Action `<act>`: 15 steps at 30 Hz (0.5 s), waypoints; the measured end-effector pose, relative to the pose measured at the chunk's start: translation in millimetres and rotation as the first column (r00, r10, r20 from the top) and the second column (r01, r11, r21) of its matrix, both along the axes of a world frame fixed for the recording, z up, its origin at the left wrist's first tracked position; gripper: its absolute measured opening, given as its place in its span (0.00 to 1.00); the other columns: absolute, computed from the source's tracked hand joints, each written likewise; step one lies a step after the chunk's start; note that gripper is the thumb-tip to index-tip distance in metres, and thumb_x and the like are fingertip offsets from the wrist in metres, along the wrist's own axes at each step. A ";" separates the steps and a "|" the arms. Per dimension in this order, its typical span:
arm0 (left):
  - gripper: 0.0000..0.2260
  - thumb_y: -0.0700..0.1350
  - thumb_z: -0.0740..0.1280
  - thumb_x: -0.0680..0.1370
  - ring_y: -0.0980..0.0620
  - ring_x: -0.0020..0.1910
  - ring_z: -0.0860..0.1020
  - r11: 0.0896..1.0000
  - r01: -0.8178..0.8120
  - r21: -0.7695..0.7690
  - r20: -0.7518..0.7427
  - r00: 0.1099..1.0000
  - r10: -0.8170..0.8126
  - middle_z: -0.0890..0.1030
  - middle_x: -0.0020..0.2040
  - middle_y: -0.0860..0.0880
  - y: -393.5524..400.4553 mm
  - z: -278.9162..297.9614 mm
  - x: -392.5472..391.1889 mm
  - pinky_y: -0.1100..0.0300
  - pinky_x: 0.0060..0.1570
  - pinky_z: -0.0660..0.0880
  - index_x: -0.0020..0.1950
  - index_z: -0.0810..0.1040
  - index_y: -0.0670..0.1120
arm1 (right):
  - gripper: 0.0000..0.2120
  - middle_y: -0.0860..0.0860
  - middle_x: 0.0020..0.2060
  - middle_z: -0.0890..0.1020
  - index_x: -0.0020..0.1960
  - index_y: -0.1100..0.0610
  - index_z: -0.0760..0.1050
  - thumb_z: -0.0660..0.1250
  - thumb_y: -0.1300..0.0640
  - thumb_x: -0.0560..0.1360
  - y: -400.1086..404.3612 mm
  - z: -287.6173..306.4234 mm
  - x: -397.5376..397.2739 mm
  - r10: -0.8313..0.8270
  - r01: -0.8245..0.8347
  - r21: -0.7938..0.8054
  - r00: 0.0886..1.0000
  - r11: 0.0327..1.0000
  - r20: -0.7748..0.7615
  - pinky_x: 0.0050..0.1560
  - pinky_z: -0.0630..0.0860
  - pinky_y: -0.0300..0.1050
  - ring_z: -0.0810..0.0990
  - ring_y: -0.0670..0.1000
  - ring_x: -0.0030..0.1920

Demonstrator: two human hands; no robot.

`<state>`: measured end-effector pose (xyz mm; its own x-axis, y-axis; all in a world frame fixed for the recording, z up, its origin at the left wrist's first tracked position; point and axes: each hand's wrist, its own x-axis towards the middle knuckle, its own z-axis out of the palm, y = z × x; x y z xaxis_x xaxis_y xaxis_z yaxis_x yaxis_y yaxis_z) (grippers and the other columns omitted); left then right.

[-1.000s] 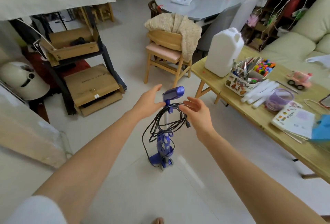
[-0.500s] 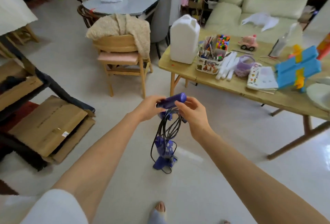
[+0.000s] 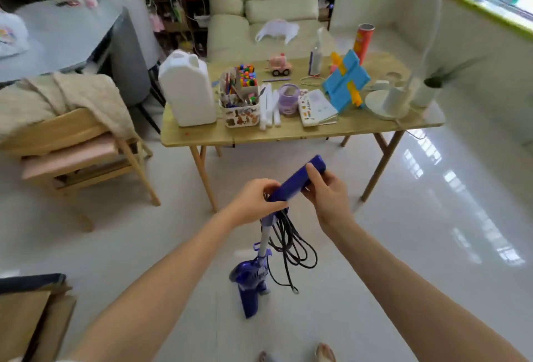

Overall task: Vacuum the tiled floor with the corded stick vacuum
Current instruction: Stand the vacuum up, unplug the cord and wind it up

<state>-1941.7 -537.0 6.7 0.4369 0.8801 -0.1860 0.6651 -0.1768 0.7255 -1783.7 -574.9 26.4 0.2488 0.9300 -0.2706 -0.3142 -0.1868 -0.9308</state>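
A purple stick vacuum [image 3: 251, 281] stands on the pale tiled floor [image 3: 403, 260] in front of me. Its purple handle [image 3: 294, 181] slants up to the right. My left hand [image 3: 255, 201] grips the lower end of the handle, where the cord hangs. My right hand [image 3: 326, 193] holds the upper end, thumb on top. A black power cord [image 3: 291, 246] hangs in loose loops from the handle beside the silver tube, its end lying on the floor.
A low wooden table [image 3: 202, 138] crowded with a white jug [image 3: 187, 90], a pen caddy and toys stands just ahead. A wooden chair [image 3: 78, 148] with a blanket is at left, cardboard [image 3: 26, 324] at lower left, a sofa behind.
My view has swung right, toward the table and sofa. Both hands went from reaching for the handle to holding it, and the handle now tilts up to the right.
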 end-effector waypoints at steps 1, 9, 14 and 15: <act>0.13 0.46 0.73 0.73 0.54 0.47 0.81 0.999 0.023 -0.043 0.051 0.998 -0.021 0.82 0.48 0.51 3.8 4.6 15.6 0.55 0.53 0.79 0.57 0.80 0.47 | 0.07 0.55 0.41 0.79 0.49 0.61 0.76 0.65 0.56 0.79 1.4 5.2 15.9 -0.023 0.023 0.021 1.000 1.000 0.011 0.55 0.78 0.49 0.79 0.52 0.46; 0.16 0.48 0.70 0.76 0.52 0.51 0.82 0.897 0.361 -0.256 0.311 0.909 -0.277 0.84 0.52 0.50 31.7 53.4 193.1 0.60 0.50 0.79 0.63 0.78 0.47 | 0.09 0.62 0.49 0.80 0.54 0.59 0.75 0.64 0.54 0.79 0.4 55.0 190.7 -0.245 0.236 0.134 0.968 0.962 0.056 0.52 0.80 0.51 0.80 0.55 0.49; 0.17 0.47 0.70 0.76 0.49 0.52 0.83 0.842 0.466 -0.271 0.414 0.846 -0.336 0.84 0.52 0.48 48.4 64.7 326.1 0.53 0.53 0.80 0.64 0.76 0.46 | 0.11 0.61 0.48 0.80 0.55 0.62 0.76 0.63 0.55 0.80 4.9 87.1 311.6 -0.312 0.287 0.176 0.940 0.942 0.137 0.51 0.80 0.54 0.80 0.58 0.47; 0.18 0.47 0.70 0.76 0.49 0.51 0.82 0.838 0.479 -0.259 0.425 0.836 -0.347 0.83 0.52 0.47 50.9 67.2 344.3 0.54 0.52 0.80 0.64 0.76 0.46 | 0.10 0.62 0.48 0.80 0.54 0.61 0.76 0.63 0.54 0.80 6.9 91.0 328.8 -0.313 0.287 0.177 0.938 0.942 0.146 0.52 0.79 0.55 0.80 0.58 0.47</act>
